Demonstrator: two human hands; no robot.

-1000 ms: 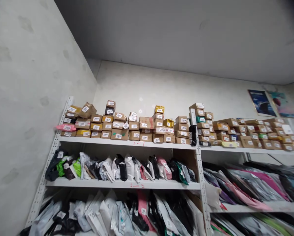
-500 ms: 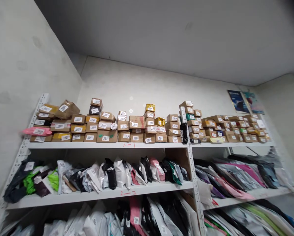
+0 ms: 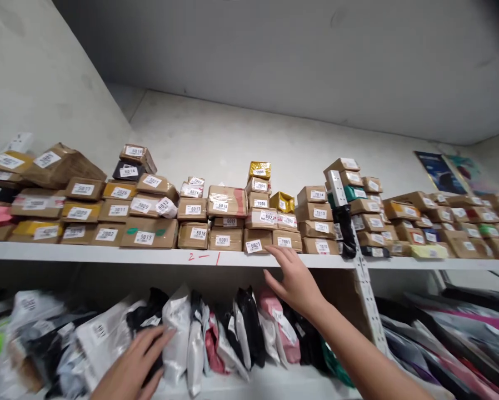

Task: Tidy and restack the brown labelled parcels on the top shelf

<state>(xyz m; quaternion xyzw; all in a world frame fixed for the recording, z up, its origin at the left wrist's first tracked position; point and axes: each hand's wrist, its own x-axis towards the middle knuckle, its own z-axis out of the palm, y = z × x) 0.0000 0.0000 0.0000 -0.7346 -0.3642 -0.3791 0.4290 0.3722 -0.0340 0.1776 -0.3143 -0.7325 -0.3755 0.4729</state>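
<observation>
My right hand (image 3: 293, 278) is raised at the top shelf's front edge, fingers apart and empty. Its fingertips are just below the small brown boxes labelled 6021 (image 3: 255, 243) and 7001 (image 3: 287, 241); I cannot tell whether they touch the shelf. Lower down, my left hand (image 3: 136, 361) has its fingers stretched out and holds nothing visible. It is in front of the bagged parcels on the second shelf, nearest to a white plastic parcel (image 3: 176, 328) and a black one (image 3: 149, 308); contact is unclear.
The white top shelf (image 3: 128, 255), marked 2-1 in red, bears stacked labelled boxes, among them a gold parcel (image 3: 260, 169). A perforated upright post (image 3: 366, 294) divides it from a right-hand bay with more boxes and bagged parcels (image 3: 449, 333). Posters (image 3: 441, 172) hang behind.
Both my hands have come into view from below. The view is closer to the shelves, so the boxes look larger and the lowest shelf has left the frame.
</observation>
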